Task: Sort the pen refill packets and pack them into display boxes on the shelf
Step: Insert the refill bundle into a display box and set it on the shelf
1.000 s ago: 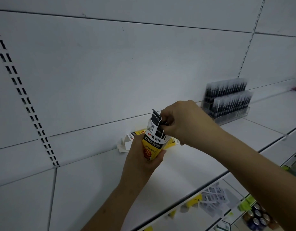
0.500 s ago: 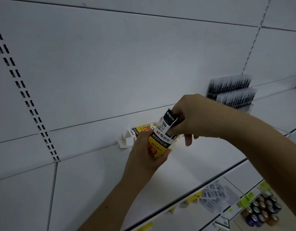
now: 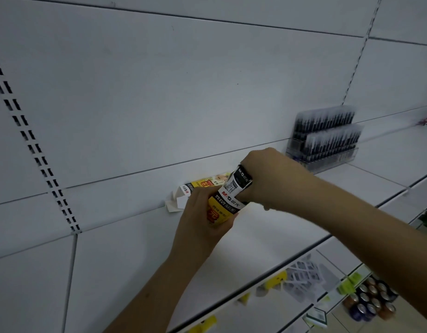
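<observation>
The picture is dim and grey-blue, with flat, even light and no glare. A brighter patch lies on the shelf (image 3: pixel 267 236) under the right hand (image 3: pixel 272 179). The pen rack (image 3: pixel 325 140) and the cans (image 3: pixel 371 301) are smeared with blur. Straight wall lines bend toward the edges.

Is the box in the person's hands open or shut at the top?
Open. The yellow box, held by the left hand, has its black top flap raised, with the right hand at its mouth.

Black refill packet (image 3: pixel 240 180) stands tilted in yellow display box (image 3: pixel 220 210).
</observation>
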Available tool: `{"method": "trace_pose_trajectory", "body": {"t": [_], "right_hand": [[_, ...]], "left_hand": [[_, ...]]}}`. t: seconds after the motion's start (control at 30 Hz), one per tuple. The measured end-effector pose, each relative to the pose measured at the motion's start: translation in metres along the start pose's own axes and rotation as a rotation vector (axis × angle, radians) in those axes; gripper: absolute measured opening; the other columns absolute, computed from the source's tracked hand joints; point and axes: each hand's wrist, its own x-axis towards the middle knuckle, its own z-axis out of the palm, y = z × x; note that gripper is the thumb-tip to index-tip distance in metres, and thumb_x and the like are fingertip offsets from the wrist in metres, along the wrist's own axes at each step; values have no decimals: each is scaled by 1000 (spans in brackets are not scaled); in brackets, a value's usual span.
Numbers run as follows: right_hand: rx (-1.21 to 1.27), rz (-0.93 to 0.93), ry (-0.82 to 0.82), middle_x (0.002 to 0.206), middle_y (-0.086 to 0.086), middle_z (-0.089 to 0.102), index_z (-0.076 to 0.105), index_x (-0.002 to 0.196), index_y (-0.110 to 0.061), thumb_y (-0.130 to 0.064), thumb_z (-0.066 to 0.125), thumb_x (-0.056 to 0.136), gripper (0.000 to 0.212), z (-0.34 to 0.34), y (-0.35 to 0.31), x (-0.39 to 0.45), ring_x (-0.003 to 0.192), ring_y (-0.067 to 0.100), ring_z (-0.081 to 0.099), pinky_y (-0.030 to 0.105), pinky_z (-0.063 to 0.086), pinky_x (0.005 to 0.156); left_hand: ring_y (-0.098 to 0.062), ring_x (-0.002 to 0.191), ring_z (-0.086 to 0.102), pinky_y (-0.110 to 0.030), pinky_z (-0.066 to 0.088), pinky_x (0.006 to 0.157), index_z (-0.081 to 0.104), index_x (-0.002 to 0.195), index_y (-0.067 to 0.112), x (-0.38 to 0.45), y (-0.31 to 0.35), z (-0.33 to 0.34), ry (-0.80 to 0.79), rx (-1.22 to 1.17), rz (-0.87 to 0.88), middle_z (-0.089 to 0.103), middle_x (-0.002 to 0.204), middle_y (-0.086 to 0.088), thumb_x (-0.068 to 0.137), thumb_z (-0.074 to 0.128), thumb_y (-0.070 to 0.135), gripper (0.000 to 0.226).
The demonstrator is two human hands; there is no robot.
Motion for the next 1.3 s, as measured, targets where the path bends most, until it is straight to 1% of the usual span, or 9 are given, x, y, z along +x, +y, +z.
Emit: {"method": "trace_pose_trajectory", "body": {"t": [0.1, 0.33, 0.5, 0.6, 0.77, 0.93, 1.07, 1.2, 1.3], "right_hand": [[171, -28, 15, 72, -3, 71, 72, 92, -19, -29, 67, 86, 13, -10, 10, -4, 45, 5, 63, 17, 44, 40], [115, -51, 94, 83, 2, 69, 67, 91, -11, -22, 63, 86, 13, 4, 6, -1, 65, 13, 68, 23, 51, 51], [333, -65, 87, 78, -14, 68, 67, 92, -30, -39, 79, 75, 23, -9, 22, -20, 62, 0, 65, 22, 57, 55], [468, -3, 217, 69, -13, 68, 68, 84, -28, -43, 78, 75, 20, -8, 22, -26, 57, -2, 63, 16, 53, 48], [435, 39, 199, 59, -13, 65, 73, 88, -21, -32, 71, 86, 12, 1, 12, -19, 39, -8, 54, 6, 37, 39], [264, 29, 194, 86, -8, 67, 60, 82, -27, -35, 67, 89, 12, 12, 1, -16, 74, 11, 67, 27, 57, 64], [239, 46, 233, 82, -11, 66, 61, 80, -29, -38, 64, 89, 13, 22, 0, -14, 68, 10, 64, 27, 54, 58], [522, 66, 119, 63, -4, 72, 74, 86, -19, -28, 66, 89, 12, 14, 10, -10, 47, 0, 63, 18, 49, 45], [512, 65, 122, 59, -3, 71, 74, 84, -20, -27, 68, 88, 10, 13, 10, -8, 45, 1, 63, 13, 41, 40]], "left_hand": [[-14, 100, 61, -35, 59, 73, 49, 116, 32, 1, 0, 0, 17, -2, -3, 55, 109, 8, 72, 78, 38, 52], [-17, 102, 62, -37, 59, 73, 50, 115, 34, 1, -2, 2, 8, -27, -3, 54, 111, 7, 73, 83, 27, 53], [-15, 100, 61, -34, 59, 72, 47, 118, 34, 3, -1, 2, 16, 44, 37, 53, 112, 8, 73, 80, 36, 56], [-13, 99, 59, -31, 59, 71, 47, 120, 31, 2, 1, 3, 41, 104, 71, 52, 111, 7, 74, 79, 37, 56], [-13, 98, 58, -30, 59, 70, 50, 121, 25, 0, -1, 4, 65, 140, 97, 52, 111, 6, 74, 79, 35, 56], [-13, 99, 58, -32, 59, 69, 51, 122, 26, 0, -1, 6, 74, 168, 91, 53, 112, 6, 73, 84, 28, 59], [-12, 100, 57, -31, 59, 70, 54, 123, 23, -1, -2, 2, 89, 190, 77, 52, 112, 8, 72, 85, 26, 60], [-12, 102, 56, -32, 59, 71, 54, 122, 24, 0, -2, 0, 95, 200, 61, 52, 113, 7, 71, 85, 28, 60], [-14, 102, 57, -34, 59, 71, 54, 122, 22, -1, -2, 2, 93, 216, 80, 53, 113, 5, 70, 86, 28, 62]]}}
